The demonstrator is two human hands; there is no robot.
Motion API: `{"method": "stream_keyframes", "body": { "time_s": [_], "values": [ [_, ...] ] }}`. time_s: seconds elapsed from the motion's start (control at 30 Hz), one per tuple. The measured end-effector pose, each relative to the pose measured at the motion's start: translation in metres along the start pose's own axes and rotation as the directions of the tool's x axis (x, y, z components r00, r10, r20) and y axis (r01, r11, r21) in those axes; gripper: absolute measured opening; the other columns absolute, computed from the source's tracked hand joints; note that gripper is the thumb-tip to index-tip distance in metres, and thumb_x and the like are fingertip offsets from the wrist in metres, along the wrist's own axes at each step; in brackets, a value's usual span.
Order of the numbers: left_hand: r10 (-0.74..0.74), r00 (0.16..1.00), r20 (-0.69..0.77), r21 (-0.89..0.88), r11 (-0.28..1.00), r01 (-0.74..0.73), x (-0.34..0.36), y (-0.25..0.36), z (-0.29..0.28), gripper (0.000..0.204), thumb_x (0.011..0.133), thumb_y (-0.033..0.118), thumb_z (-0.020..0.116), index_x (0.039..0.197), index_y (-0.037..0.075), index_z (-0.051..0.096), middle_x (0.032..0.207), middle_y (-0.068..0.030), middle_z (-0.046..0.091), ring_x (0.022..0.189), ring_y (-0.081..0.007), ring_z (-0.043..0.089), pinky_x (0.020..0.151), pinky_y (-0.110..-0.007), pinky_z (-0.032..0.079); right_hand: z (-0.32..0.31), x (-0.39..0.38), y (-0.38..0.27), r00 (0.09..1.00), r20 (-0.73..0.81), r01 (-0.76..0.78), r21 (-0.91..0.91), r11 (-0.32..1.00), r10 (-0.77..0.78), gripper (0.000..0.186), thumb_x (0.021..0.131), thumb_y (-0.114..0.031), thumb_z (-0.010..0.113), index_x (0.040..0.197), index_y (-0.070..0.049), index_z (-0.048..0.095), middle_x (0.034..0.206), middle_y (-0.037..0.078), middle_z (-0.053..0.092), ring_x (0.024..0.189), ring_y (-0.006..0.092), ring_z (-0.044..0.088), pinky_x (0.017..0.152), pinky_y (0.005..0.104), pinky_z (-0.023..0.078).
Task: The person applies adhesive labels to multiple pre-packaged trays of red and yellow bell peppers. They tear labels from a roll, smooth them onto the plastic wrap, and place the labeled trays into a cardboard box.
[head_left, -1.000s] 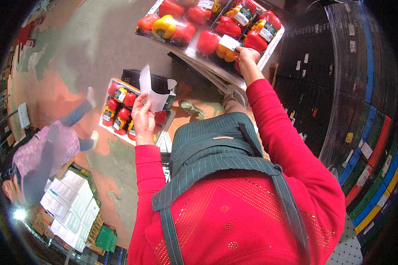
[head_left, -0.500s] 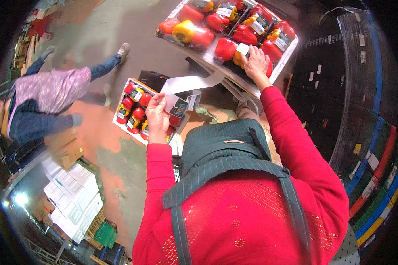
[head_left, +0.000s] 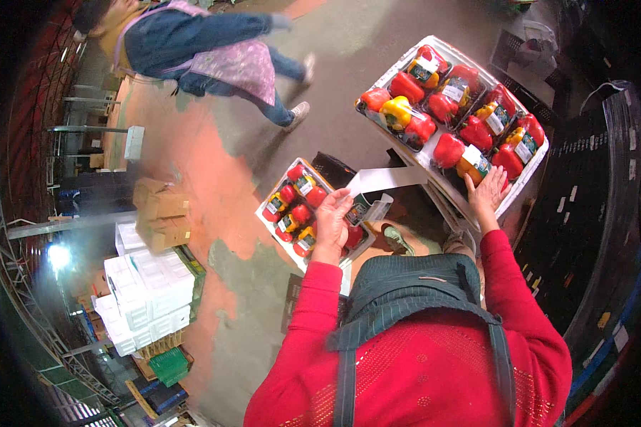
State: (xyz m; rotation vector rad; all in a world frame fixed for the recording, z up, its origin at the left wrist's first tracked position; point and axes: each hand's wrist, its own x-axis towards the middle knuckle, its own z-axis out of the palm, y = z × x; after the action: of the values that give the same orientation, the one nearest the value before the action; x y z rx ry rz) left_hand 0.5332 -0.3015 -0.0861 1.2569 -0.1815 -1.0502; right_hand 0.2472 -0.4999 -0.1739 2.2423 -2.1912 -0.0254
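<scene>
My left hand (head_left: 332,222) pinches a strip of labels (head_left: 388,178), white on the back with dark printed pieces hanging below. The strip's far end reaches toward the white foam box (head_left: 528,179) on the right. In that box lie several clear-wrapped packs of red and yellow peppers, most with a label on top. My right hand (head_left: 487,192) rests with fingers spread on the near pepper pack (head_left: 471,165), beside its label. A second, lower white box (head_left: 276,236) of wrapped peppers stands left of my left hand, which partly hides it.
A person in a purple patterned apron (head_left: 238,70) walks at the upper left. White foam boxes (head_left: 149,285) are stacked at the left, with cardboard boxes (head_left: 162,213) behind. A dark wrapped stack (head_left: 591,199) stands close on the right. Black crates (head_left: 509,53) are beyond the pepper box.
My view has turned, so the boxes and hands appear farther right and lower. My right fingers have spread across the pack, its label now showing. The other person has walked on.
</scene>
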Motion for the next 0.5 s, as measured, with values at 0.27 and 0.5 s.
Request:
{"method": "stream_keyframes", "body": {
  "time_s": [0.27, 0.5],
  "values": [
    [-0.014, 0.994, 0.106, 0.092, 0.996, 0.004, 0.005, 0.004, 0.027, 0.036, 0.079, -0.011, 0.061, 0.113, -0.004, 0.054, 0.104, -0.0103, 0.062, 0.092, -0.0161, 0.061, 0.083, -0.027, 0.051, -0.082, -0.069, -0.119, 0.686, 0.121, 0.021, 0.982, 0.186, -0.717, 0.035, 0.075, -0.03, 0.075, 0.091, -0.001, 0.067, 0.082, 0.015, 0.065, 0.068, 0.0193, 0.063, 0.062, 0.0329, 0.05],
    [-0.113, 0.992, 0.049, -0.04, 0.993, 0.115, -0.002, 0.003, 0.024, 0.022, 0.082, -0.006, 0.063, 0.102, -0.001, 0.061, 0.097, -0.0078, 0.066, 0.089, -0.0145, 0.062, 0.081, -0.026, 0.051, -0.089, -0.077, -0.146, 0.717, 0.169, -0.022, 0.975, 0.22, -0.676, 0.018, 0.073, -0.014, 0.072, 0.075, 0.003, 0.066, 0.059, 0.013, 0.06, 0.058, 0.0082, 0.056, 0.054, 0.0297, 0.046]
  ]
}}
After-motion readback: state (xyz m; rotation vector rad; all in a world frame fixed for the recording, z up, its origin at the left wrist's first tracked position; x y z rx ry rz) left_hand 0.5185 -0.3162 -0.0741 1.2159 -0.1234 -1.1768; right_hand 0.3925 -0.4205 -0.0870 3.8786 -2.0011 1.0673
